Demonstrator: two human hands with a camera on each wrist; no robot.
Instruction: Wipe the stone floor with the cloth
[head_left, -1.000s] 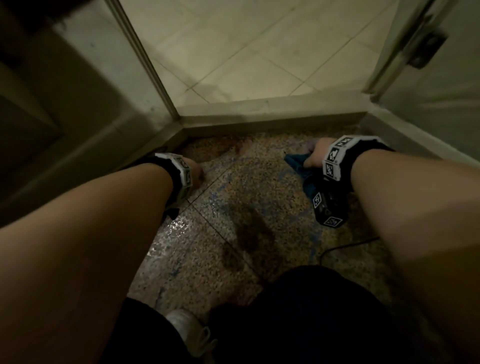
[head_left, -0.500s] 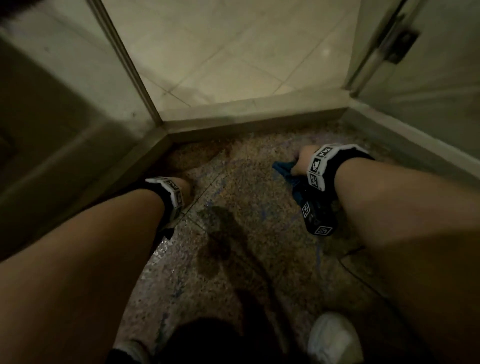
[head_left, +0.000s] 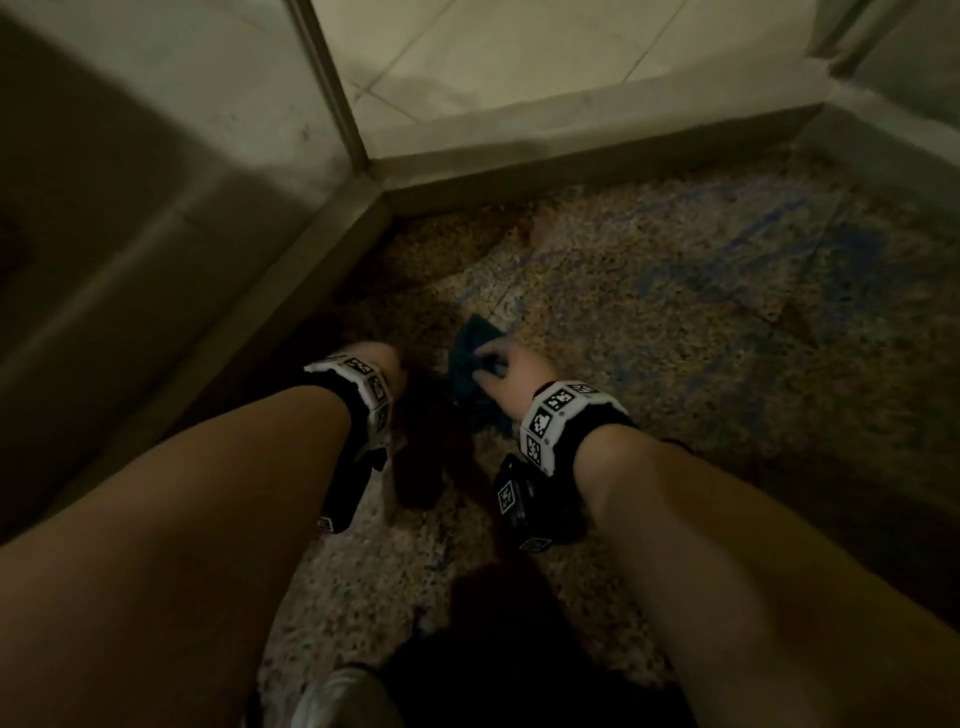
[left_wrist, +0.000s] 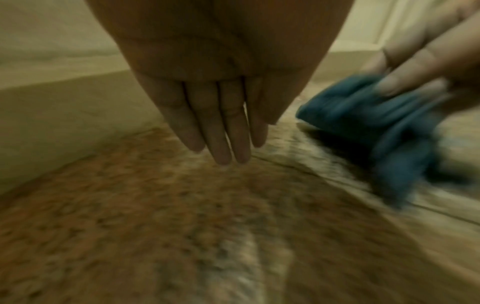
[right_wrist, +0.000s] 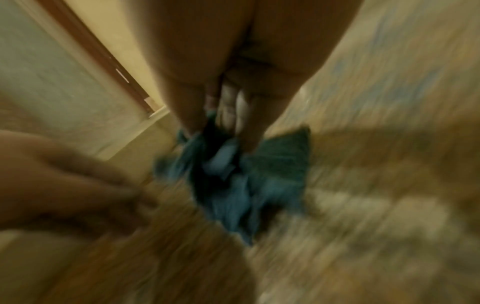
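A crumpled teal cloth (head_left: 470, 358) lies on the speckled stone floor (head_left: 675, 322) near the middle of the head view. My right hand (head_left: 506, 371) grips the cloth (right_wrist: 233, 174) from above, fingers curled into its folds, and holds it against the floor. My left hand (head_left: 387, 364) is just left of the cloth (left_wrist: 376, 123), fingers straight (left_wrist: 221, 139) and pointing down at the floor, holding nothing. Its tips are at or just above the stone; both wrist views are blurred.
A raised stone kerb (head_left: 571, 166) runs along the far side, with a metal frame post (head_left: 332, 88) at its left corner. A low wall (head_left: 234, 322) borders the left side. My white shoe (head_left: 345, 699) is at the bottom. Blue smears (head_left: 753, 244) mark the floor to the right.
My right hand has dragged the cloth leftward across the floor, from the right side to beside my left hand. The head view has shifted, showing more floor to the right.
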